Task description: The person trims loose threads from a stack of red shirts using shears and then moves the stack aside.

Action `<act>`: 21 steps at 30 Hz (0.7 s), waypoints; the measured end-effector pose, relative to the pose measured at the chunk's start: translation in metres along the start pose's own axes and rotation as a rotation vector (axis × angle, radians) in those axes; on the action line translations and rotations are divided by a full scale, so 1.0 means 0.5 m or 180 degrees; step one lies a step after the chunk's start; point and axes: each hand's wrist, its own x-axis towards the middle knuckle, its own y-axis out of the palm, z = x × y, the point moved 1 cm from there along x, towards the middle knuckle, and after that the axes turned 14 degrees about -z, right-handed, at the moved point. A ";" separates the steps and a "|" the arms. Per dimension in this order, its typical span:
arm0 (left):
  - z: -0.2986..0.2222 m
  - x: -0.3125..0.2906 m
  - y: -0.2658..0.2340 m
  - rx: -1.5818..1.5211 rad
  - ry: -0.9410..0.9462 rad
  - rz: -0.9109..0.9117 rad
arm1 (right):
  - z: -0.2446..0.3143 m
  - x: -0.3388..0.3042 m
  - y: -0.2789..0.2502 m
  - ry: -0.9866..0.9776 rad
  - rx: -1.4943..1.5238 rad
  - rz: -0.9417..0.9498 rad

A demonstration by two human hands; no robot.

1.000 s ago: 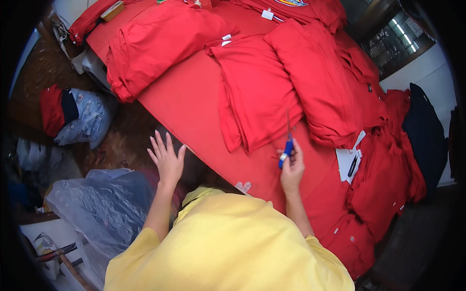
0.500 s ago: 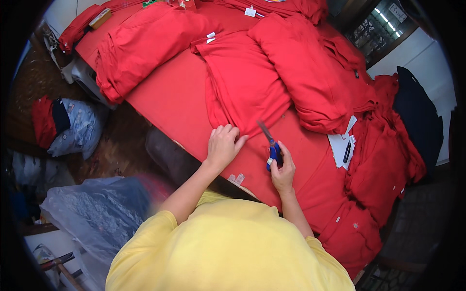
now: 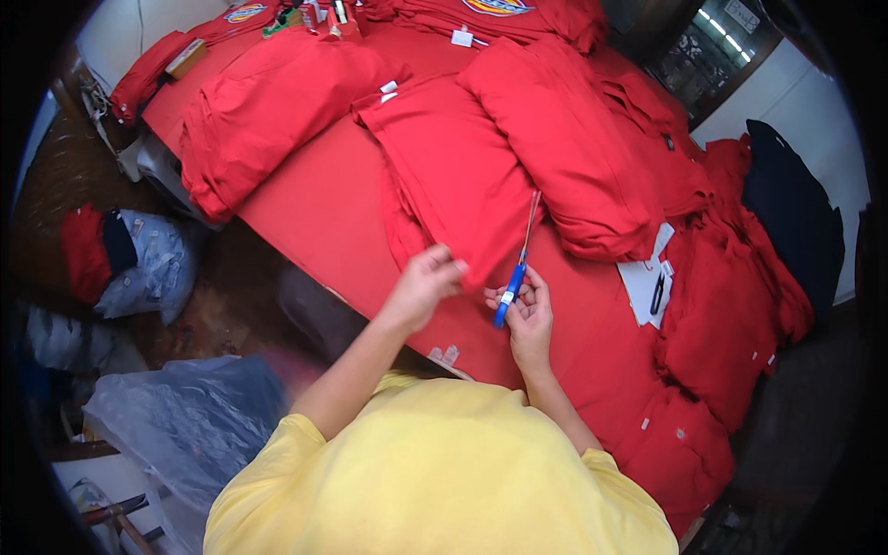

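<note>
A red garment lies folded on the red-covered table in front of me. My left hand is raised at its near corner, thumb and fingertips drawn together on the fabric edge; slight blur softens the fingers. Just to the right, my right hand grips blue-handled scissors. Their narrow blades point away from me over the garment's right edge and look closed. The right fingertips are close to the same garment corner.
Bundled red garments lie left and right of the middle one. White paper with a black pen rests at the right. A dark garment pile stands beyond. Plastic bags sit on the floor at left.
My left hand has lifted from the table and curled its fingers at the garment's corner. The scissors have turned more upright, and my right hand has shifted slightly left.
</note>
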 end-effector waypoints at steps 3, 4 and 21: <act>0.024 -0.005 0.023 0.0744 0.0342 0.0586 | 0.004 0.018 0.031 -0.0174 -0.0057 -0.0107; 0.014 0.010 0.023 0.0781 0.0146 0.0448 | 0.003 0.023 0.032 -0.0242 -0.0217 -0.0153; -0.311 0.505 -0.240 -0.1965 0.0021 -0.0814 | 0.071 0.006 -0.097 -0.0140 -0.2337 -0.0549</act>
